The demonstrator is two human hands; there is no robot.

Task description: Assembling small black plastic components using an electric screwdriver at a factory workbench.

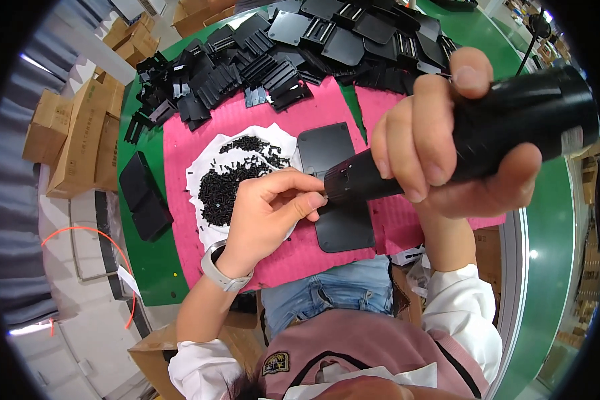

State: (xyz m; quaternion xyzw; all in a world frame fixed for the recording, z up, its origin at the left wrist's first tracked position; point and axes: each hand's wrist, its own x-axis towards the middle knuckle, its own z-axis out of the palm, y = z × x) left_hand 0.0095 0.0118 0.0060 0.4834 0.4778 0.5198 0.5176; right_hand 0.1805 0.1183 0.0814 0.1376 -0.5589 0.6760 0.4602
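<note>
Fastening looks to be the step in hand: the black driver (487, 127), as I take it, slants over the plate (345, 230), its narrower nose down near the plate's middle and its thick rear end up and to the right. The right hand (433, 140) grips the driver's body, fingers wrapped over one side and thumb on the other. The left hand (267, 203) is beside the nose, thumb and forefinger drawn close together at its rim; whether they pinch a screw, steady the tip or hold nothing, I cannot tell, as the gap is too small to read. The plate lies on the pink mat (180, 160), in front of the person, with one broad part beyond the driver and another nearer the body; the middle, where they would meet, is hidden by the driver. Just to the left, loose black screws (223, 190) lie heaped on a white cloth (197, 175), within easy reach of the left hand. A big pile of black parts (247, 67) fills the far side of the green table (157, 273), and a single black part (145, 197) sits at the left edge. The next move, I judge, calls for lining the tip up squarely, keeping the plate from sliding, and getting the left fingertips clear before the tool turns.
</note>
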